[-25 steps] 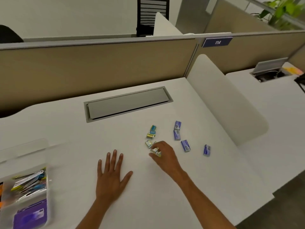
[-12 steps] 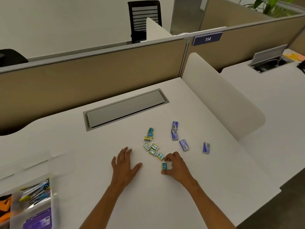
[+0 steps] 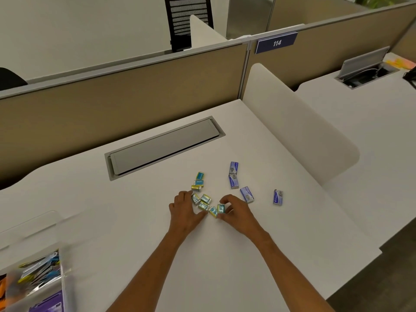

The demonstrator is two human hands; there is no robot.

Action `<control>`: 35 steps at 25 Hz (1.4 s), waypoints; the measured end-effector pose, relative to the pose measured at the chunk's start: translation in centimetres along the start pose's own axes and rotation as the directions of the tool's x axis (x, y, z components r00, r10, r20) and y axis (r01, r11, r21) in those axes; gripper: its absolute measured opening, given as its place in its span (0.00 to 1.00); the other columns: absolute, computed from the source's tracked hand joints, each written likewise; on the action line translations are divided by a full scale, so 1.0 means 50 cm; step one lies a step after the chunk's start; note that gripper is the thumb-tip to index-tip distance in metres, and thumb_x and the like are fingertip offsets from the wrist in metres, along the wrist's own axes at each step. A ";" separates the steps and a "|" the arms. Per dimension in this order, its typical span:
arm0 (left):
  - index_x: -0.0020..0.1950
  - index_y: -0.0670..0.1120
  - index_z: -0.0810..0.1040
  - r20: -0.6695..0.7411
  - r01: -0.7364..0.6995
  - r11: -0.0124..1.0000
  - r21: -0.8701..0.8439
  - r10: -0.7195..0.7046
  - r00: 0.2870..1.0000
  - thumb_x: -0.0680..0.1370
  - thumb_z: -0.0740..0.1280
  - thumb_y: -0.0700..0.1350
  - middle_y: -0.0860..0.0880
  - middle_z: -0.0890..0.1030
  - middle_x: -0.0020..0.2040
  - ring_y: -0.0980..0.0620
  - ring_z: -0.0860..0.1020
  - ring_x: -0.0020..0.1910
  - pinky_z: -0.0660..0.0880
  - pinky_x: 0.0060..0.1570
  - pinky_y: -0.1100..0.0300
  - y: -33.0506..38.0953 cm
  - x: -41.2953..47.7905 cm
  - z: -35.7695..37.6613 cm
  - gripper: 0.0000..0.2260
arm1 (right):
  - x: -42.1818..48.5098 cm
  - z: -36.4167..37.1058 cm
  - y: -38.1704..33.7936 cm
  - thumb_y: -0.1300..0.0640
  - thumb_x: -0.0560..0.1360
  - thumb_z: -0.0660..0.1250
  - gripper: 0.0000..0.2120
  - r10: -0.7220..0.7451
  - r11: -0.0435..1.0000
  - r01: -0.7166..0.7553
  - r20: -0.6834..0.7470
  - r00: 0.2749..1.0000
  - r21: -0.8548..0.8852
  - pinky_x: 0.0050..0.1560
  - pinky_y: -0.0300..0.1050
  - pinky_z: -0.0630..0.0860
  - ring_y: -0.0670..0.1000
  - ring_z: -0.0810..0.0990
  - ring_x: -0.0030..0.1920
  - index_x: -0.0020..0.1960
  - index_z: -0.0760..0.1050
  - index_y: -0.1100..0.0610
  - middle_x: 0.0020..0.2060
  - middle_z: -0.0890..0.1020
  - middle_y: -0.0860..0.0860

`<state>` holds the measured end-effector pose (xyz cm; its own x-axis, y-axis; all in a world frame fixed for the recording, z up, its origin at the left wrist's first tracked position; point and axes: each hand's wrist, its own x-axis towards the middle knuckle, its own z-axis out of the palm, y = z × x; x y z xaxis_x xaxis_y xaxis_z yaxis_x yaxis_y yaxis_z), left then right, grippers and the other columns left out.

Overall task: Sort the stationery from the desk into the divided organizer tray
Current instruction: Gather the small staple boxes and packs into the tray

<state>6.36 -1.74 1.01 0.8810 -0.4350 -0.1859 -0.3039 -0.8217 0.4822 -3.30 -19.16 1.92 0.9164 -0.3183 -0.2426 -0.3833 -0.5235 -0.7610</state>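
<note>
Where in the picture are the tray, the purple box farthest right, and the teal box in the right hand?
The tray [image 3: 63,284]: head view, on its clear right wall.
The purple box [image 3: 278,197]: head view, middle of its top face.
The teal box [image 3: 221,208]: head view, middle of its front face.

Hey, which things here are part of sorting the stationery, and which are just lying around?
Job: small teal-and-yellow boxes; one teal box pinched by the right hand; left hand at the cluster; purple boxes; organizer tray.
Lying about: cable hatch; office chair; 114 sign.
</note>
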 end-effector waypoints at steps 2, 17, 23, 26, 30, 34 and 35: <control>0.69 0.46 0.69 -0.002 -0.004 1.000 0.031 0.005 1.000 0.68 0.73 0.62 0.48 0.72 0.62 0.47 0.71 0.60 0.64 0.54 0.54 0.007 0.008 0.003 0.35 | 0.012 0.008 -0.004 0.59 0.70 0.75 0.17 -0.043 0.999 0.044 0.037 0.998 -0.024 0.44 0.40 0.77 0.47 0.79 0.42 0.55 0.74 0.51 0.51 0.80 0.48; 0.72 0.50 0.62 0.049 0.005 0.980 0.201 -0.015 0.999 0.66 0.69 0.59 0.50 0.66 0.65 0.49 0.68 0.62 0.66 0.55 0.52 0.018 0.009 0.001 0.38 | 0.029 0.032 -0.006 0.56 0.69 0.76 0.18 -0.070 0.971 0.087 0.083 0.994 -0.222 0.47 0.40 0.73 0.50 0.75 0.46 0.55 0.75 0.58 0.52 0.77 0.54; 0.64 0.48 0.73 0.078 -0.013 0.999 -0.030 0.015 0.997 0.72 0.73 0.52 0.47 0.66 0.63 0.48 0.75 0.53 0.76 0.50 0.58 0.015 -0.001 0.002 0.23 | 0.058 -0.002 -0.037 0.58 0.69 0.77 0.16 -0.053 0.994 0.053 0.009 0.999 -0.092 0.46 0.46 0.78 0.50 0.80 0.45 0.53 0.74 0.56 0.47 0.80 0.51; 0.59 0.46 0.75 0.061 0.026 0.988 -0.149 -0.017 0.998 0.70 0.75 0.47 0.49 0.64 0.59 0.50 0.75 0.44 0.72 0.42 0.65 0.007 -0.006 -0.010 0.20 | 0.080 0.004 -0.055 0.58 0.69 0.76 0.18 -0.059 0.992 0.063 0.045 0.997 -0.105 0.48 0.46 0.79 0.50 0.79 0.48 0.55 0.73 0.55 0.50 0.80 0.51; 0.56 0.48 0.77 -0.002 0.061 0.956 -0.285 -0.064 0.998 0.66 0.78 0.45 0.52 0.64 0.59 0.52 0.77 0.43 0.69 0.37 0.74 -0.020 -0.012 -0.023 0.20 | 0.104 0.028 -0.069 0.58 0.70 0.76 0.19 -0.056 0.985 0.065 0.060 0.997 -0.158 0.51 0.46 0.77 0.53 0.79 0.51 0.57 0.72 0.56 0.52 0.79 0.54; 0.54 0.49 0.79 -0.076 0.082 0.869 -0.488 -0.136 0.988 0.64 0.81 0.42 0.48 0.71 0.59 0.57 0.79 0.44 0.74 0.40 0.76 -0.041 -0.013 -0.019 0.20 | 0.111 0.060 -0.080 0.55 0.71 0.74 0.24 -0.033 0.940 0.058 0.080 0.996 -0.337 0.55 0.47 0.75 0.55 0.75 0.57 0.63 0.69 0.56 0.59 0.73 0.55; 0.54 0.49 0.80 -0.077 0.109 0.832 -0.544 -0.179 0.981 0.65 0.81 0.43 0.48 0.72 0.58 0.57 0.79 0.45 0.75 0.41 0.75 -0.042 -0.013 -0.022 0.20 | 0.111 0.067 -0.079 0.54 0.72 0.74 0.25 -0.031 0.921 0.061 0.084 0.996 -0.385 0.56 0.48 0.75 0.56 0.74 0.58 0.65 0.68 0.56 0.60 0.72 0.55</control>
<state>6.82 0.65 1.07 0.9466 -0.2510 -0.2025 0.0404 -0.5307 0.8466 3.70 -16.22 1.55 0.9343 -0.2341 -0.2688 -0.3412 -0.8059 -0.4839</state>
